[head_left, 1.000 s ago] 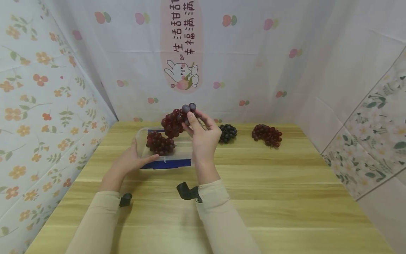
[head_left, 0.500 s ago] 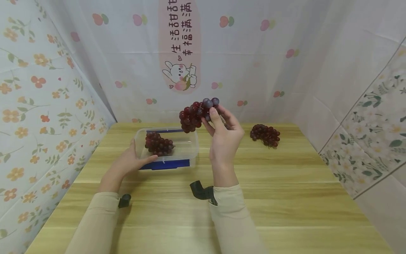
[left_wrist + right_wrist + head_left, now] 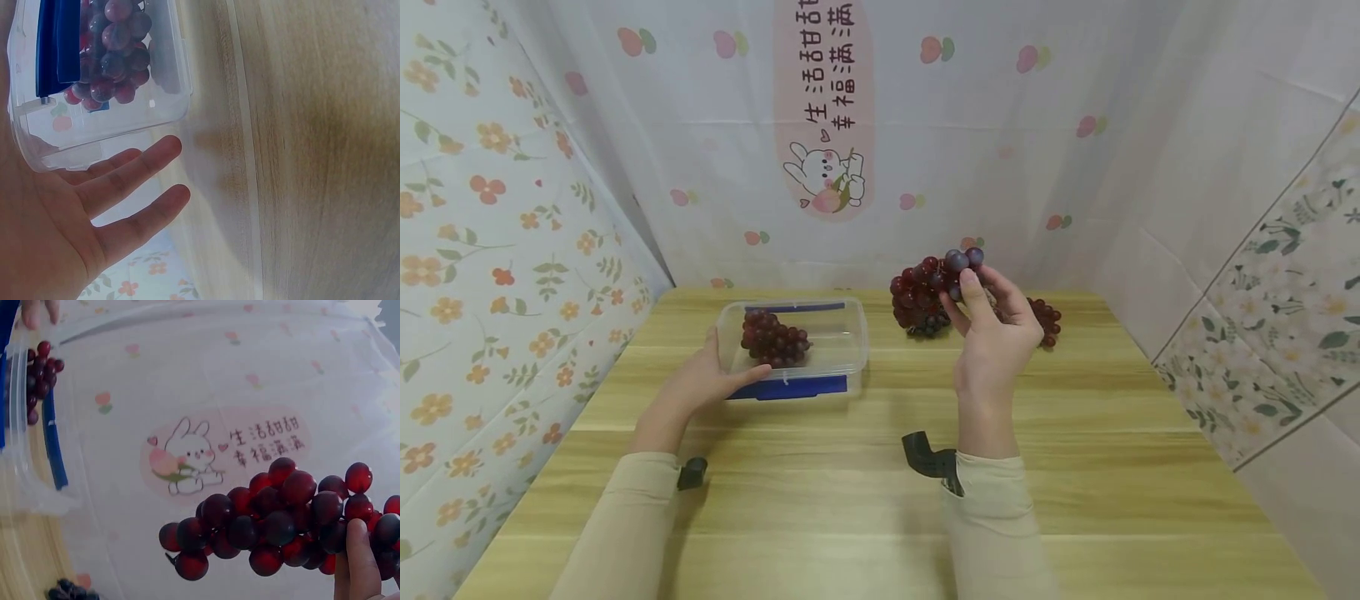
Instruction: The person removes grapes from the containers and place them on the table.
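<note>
My right hand pinches a bunch of red grapes near its stem end, where larger purplish grapes show. The bunch is raised toward the back of the table, and its round grapes fill the lower right of the right wrist view. At the left stands a clear plastic food box with blue clips and no lid on. Inside it lies another bunch of red grapes. My left hand rests against the box's left front corner, thumb along the front rim; several fingers look straight and spread in the left wrist view.
Behind the held bunch, black grapes lie on the wooden table, partly hidden. Another red bunch lies farther right, mostly covered by my right hand. Printed cloth hangs along the back and both sides.
My right hand has moved right with its grape bunch, away from above the box, and now overlaps the bunches at the back. The left hand and box have stayed in place.
</note>
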`<state>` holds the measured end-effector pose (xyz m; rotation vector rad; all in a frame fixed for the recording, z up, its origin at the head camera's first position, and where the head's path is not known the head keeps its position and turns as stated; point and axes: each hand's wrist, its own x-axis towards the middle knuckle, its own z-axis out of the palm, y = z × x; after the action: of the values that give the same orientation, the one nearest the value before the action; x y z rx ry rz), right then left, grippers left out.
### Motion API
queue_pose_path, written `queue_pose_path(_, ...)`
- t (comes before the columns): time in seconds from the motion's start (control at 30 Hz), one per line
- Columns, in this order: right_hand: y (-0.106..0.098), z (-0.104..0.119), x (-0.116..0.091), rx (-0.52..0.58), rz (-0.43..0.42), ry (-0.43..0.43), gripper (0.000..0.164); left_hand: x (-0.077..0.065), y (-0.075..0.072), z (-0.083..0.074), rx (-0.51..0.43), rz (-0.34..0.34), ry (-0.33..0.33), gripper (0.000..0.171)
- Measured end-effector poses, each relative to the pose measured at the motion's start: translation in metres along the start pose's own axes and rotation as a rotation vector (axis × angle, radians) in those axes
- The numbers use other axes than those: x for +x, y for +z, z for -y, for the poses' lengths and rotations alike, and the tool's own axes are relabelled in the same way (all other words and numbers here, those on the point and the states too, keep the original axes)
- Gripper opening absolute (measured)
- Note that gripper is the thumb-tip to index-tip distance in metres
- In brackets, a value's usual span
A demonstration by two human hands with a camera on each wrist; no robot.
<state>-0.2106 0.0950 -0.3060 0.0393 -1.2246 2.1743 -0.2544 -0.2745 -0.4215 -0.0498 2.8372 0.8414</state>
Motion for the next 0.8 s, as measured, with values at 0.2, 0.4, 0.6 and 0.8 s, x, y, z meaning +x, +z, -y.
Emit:
queue_pose_path(0.2,-0.024,-0.002,0.006,-0.079,-0.030,-0.009,0.031,-0.001,0.001,-0.001,-0.033,0.004,0.007,0.145)
queue_pose_path(0.4,-0.045,-0.005,0.007,-0.245,-0.031,0.021,0.031,-0.001,0.004,-0.001,-0.128,-0.006,0.038,0.141)
queue_pose_path(0.6,-0.061,-0.013,0.009,-0.373,-0.010,0.123,0.031,0.000,0.002,-0.001,-0.073,0.010,0.013,0.144)
queue_pose_path(0.8,-0.072,-0.028,0.012,-0.461,0.010,0.221,0.033,-0.002,0.000,-0.002,-0.040,0.024,-0.013,0.147)
